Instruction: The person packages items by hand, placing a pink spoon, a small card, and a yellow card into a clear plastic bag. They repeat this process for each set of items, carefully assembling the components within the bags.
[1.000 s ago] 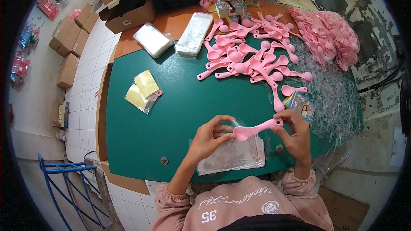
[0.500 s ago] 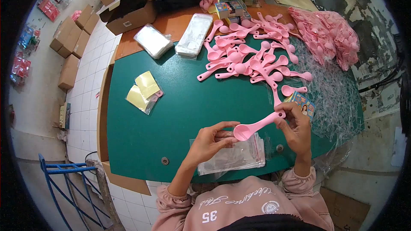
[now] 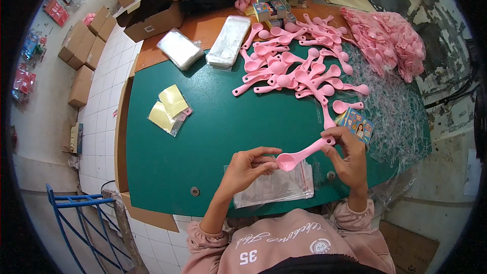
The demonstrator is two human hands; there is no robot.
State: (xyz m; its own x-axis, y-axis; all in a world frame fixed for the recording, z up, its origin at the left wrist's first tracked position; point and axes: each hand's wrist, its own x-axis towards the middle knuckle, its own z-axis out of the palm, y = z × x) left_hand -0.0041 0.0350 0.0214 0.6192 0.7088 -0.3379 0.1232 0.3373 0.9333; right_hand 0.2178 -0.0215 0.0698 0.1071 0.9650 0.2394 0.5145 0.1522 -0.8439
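Observation:
A pink measuring spoon (image 3: 306,152) is held between my two hands over the front of the green table. My right hand (image 3: 350,160) pinches the end of its handle, beside the hole. At the bowl end, the fingertips of my left hand (image 3: 242,173) grip the rim. Beneath the spoon lies a stack of clear plastic bags (image 3: 276,191). Close behind my right hand are a small stack of printed cards (image 3: 360,124) and a loose pink spoon (image 3: 348,106). Another pink spoon (image 3: 327,116) points down from the heap towards that hand.
A heap of pink spoons (image 3: 284,80) covers the back right. Clear bag stacks (image 3: 227,41) stand at the back left. Two packed bags (image 3: 172,102) lie on the left. Clear plastic pieces (image 3: 393,116) and a big bag of spoons (image 3: 383,43) occupy the right side.
The spoon has tilted slightly, its handle end dropping a little with its bowl turned. My right hand has shifted slightly left and down; my left hand stays nearly in place.

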